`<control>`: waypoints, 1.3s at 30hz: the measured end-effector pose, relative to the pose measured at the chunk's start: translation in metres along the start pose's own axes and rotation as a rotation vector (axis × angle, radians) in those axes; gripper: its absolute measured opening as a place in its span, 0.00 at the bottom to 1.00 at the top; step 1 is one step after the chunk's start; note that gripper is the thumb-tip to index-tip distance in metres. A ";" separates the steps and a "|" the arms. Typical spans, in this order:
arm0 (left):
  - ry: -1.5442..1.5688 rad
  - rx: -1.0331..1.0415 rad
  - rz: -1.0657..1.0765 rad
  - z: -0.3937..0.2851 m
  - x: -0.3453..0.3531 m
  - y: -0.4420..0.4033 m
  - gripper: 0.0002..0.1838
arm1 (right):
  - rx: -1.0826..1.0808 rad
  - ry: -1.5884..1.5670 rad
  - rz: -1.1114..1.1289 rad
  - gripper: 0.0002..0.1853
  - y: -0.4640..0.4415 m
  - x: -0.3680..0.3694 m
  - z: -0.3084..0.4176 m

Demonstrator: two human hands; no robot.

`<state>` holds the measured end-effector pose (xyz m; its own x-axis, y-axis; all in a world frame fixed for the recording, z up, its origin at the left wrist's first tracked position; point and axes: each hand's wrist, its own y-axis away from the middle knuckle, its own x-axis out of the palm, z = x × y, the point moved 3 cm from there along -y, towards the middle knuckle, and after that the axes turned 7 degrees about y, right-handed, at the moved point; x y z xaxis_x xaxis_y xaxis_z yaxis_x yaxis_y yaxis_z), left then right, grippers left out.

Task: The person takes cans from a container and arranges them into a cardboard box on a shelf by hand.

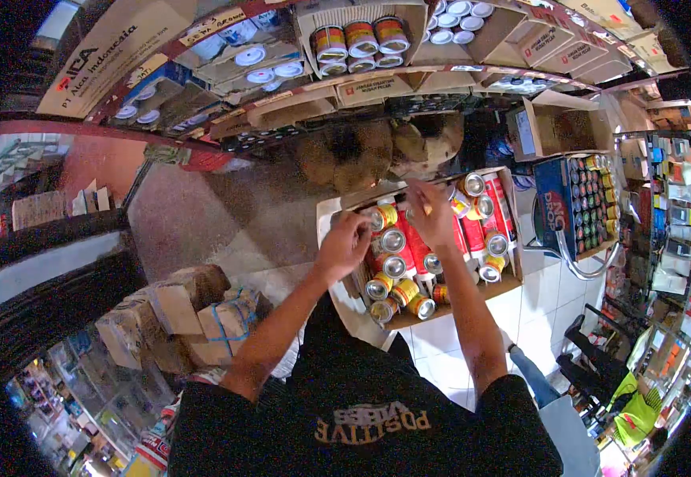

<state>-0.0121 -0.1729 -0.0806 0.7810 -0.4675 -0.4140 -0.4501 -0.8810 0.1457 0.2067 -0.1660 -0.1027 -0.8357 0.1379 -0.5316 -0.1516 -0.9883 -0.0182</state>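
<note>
An open cardboard box (pixel 401 318) holds several small cans with silver lids and yellow labels, among red and white tubes (pixel 473 232). My left hand (pixel 347 245) is at the box's left edge, its fingers bent beside a yellow-labelled can (pixel 383 217); whether they grip it is hard to tell. Over the upper middle of the box is my right hand (pixel 431 213), fingers bent downward near a small yellow thing. What it holds, if anything, is too small to make out.
Shelves with cans (pixel 361 40) and cartons run across the top. A blue crate of cans (pixel 552 199) with a metal rail stands right of the box. Wrapped parcels (pixel 178 310) lie at the lower left. A person in a yellow-green top (pixel 638 409) is at the lower right.
</note>
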 end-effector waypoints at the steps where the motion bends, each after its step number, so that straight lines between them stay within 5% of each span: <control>1: 0.042 -0.036 0.002 0.007 0.011 0.014 0.18 | 0.001 -0.004 0.002 0.18 0.017 -0.007 0.003; 6: 0.119 0.001 -0.037 0.018 0.048 0.079 0.18 | 0.290 0.032 0.023 0.14 0.111 -0.031 -0.007; 15: -0.135 -0.080 0.297 -0.014 0.071 0.144 0.33 | 0.306 0.038 -0.145 0.13 0.234 -0.047 -0.028; 22: -0.155 -0.117 0.251 0.001 0.101 0.172 0.38 | 0.405 0.124 -0.273 0.08 0.283 -0.074 -0.059; 39: -0.234 -0.069 -0.023 0.011 0.128 0.183 0.37 | 0.136 0.418 -0.117 0.35 0.280 -0.082 -0.098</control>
<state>0.0007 -0.3936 -0.1174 0.6654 -0.4250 -0.6137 -0.3968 -0.8977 0.1915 0.2843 -0.4606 -0.1473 -0.5278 0.1822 -0.8296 -0.3232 -0.9463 -0.0022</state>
